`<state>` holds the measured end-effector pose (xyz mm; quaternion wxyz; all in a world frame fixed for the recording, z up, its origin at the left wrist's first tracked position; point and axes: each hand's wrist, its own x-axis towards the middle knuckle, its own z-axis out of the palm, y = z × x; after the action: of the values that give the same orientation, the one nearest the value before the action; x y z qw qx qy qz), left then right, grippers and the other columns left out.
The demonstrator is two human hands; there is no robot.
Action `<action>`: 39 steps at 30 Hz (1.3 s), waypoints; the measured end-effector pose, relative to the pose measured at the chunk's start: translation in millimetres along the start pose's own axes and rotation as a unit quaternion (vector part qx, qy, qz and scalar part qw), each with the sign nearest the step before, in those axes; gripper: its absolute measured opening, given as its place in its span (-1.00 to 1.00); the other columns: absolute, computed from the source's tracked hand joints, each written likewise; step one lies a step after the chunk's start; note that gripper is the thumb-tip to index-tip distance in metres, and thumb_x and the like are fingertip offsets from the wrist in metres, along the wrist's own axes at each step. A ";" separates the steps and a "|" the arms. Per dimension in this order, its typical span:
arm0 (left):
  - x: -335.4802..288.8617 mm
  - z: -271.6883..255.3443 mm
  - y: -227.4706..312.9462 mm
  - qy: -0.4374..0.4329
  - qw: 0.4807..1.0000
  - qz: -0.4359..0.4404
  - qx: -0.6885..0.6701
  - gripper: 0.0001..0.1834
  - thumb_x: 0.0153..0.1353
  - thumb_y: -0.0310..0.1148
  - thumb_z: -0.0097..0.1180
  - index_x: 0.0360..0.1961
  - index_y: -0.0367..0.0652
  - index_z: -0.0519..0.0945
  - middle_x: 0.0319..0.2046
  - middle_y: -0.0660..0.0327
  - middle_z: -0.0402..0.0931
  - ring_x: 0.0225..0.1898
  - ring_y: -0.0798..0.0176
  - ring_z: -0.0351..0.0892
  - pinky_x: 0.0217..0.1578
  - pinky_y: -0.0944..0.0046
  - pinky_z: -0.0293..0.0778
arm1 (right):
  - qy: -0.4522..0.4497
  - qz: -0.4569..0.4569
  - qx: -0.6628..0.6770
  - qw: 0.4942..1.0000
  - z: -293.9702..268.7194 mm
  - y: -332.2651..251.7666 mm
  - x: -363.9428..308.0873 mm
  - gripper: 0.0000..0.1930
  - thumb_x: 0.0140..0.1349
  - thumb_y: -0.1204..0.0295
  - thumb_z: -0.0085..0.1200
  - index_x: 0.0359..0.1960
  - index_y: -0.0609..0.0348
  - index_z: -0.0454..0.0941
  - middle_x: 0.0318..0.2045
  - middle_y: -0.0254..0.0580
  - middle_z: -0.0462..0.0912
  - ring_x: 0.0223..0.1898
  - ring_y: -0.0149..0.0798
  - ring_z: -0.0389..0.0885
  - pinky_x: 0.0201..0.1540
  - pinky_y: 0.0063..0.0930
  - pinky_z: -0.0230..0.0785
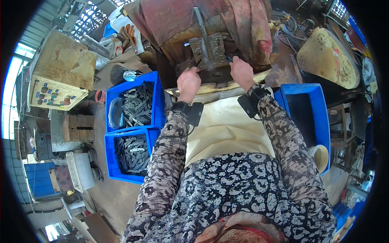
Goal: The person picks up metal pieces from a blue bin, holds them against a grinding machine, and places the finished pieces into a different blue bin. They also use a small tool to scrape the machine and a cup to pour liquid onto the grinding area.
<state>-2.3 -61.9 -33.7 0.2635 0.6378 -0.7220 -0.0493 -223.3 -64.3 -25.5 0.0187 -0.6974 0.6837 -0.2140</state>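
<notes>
Hands (189, 81) (242, 72) | rusty blocky metal die (210, 54) | flat grey blanks (137, 106)

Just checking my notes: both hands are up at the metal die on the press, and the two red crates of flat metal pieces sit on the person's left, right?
Not quite: the head view shows the two crates are blue, not red. The rest holds: left hand and right hand are at the metal die, crates on the left.

we wear long sleeves (170, 150) in a mottled black, grey and white floral print, a black band (190, 110) strapped at each wrist, and a cream apron (225, 129) over our lap.
</notes>
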 end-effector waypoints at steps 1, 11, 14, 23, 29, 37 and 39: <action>0.0 0.2 0.0 -0.007 1.000 -0.002 0.001 -0.80 0.11 -0.40 0.00 -0.33 0.04 0.67 -0.34 0.13 0.58 -0.27 -0.01 0.59 -0.24 0.05 0.52 | 0.005 -0.004 0.004 1.000 0.0 0.1 0.0 -0.78 0.28 0.29 0.00 -0.30 0.21 0.39 -0.44 0.05 0.63 -0.36 0.08 0.63 -0.33 -0.06 0.47; 0.0 -1.8 4.1 -0.012 1.000 -0.005 0.007 -0.81 0.11 -0.39 0.00 -0.34 0.03 0.67 -0.34 0.14 0.59 -0.25 0.00 0.59 -0.23 0.06 0.52 | 0.000 0.003 0.003 1.000 -1.6 1.7 0.7 -0.78 0.28 0.29 0.00 -0.30 0.21 0.39 -0.44 0.05 0.63 -0.36 0.09 0.63 -0.33 -0.06 0.47; -0.2 -2.1 4.6 -0.014 1.000 -0.006 0.005 -0.81 0.11 -0.40 0.00 -0.34 0.03 0.67 -0.33 0.15 0.58 -0.25 0.00 0.59 -0.23 0.07 0.52 | -0.001 -0.004 0.004 1.000 -1.8 2.2 0.7 -0.78 0.28 0.29 0.00 -0.30 0.21 0.39 -0.44 0.05 0.63 -0.36 0.09 0.63 -0.32 -0.05 0.47; -0.6 -1.2 3.3 -0.003 1.000 0.004 -0.005 -0.82 0.11 -0.39 0.01 -0.34 0.02 0.66 -0.35 0.14 0.58 -0.27 0.01 0.59 -0.25 0.05 0.52 | -0.045 0.053 0.081 0.994 4.3 19.0 21.5 -0.74 0.23 0.26 0.05 -0.29 0.25 0.43 -0.41 0.19 0.59 -0.25 0.23 0.57 -0.23 0.02 0.41; -0.4 -1.6 5.5 -0.018 1.000 -0.014 -0.007 -0.84 0.10 -0.37 0.02 -0.34 0.02 0.64 -0.36 0.14 0.56 -0.28 -0.01 0.59 -0.27 0.05 0.52 | 0.110 0.016 0.189 0.976 -45.8 -2.8 101.9 -0.59 0.17 0.09 0.10 -0.29 0.28 0.51 -0.34 0.26 0.60 -0.20 0.26 0.56 -0.15 0.02 0.39; -6.7 -5.7 19.4 -0.001 0.999 -0.005 -0.037 -0.85 0.09 -0.38 0.03 -0.33 0.00 0.63 -0.35 0.12 0.55 -0.28 -0.03 0.59 -0.27 0.05 0.52 | 0.121 -0.038 0.125 0.984 -86.8 -76.2 177.3 -0.50 0.18 0.02 0.08 -0.12 0.26 0.54 -0.26 0.21 0.63 -0.12 0.17 0.58 -0.08 -0.04 0.40; -6.9 -4.8 21.4 0.011 0.999 -0.002 -0.044 -0.86 0.08 -0.39 0.04 -0.34 -0.01 0.62 -0.36 0.12 0.55 -0.28 -0.04 0.59 -0.27 0.05 0.52 | 0.096 -0.036 0.090 0.991 -82.4 -81.0 183.6 -0.53 0.20 0.03 0.07 -0.07 0.19 0.53 -0.24 0.17 0.63 -0.12 0.15 0.58 -0.08 -0.03 0.40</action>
<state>-19.0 -50.2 -23.1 0.2993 0.6276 -0.7148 -0.0751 -178.3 -213.6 125.3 0.0081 -0.6932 0.6347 -0.3415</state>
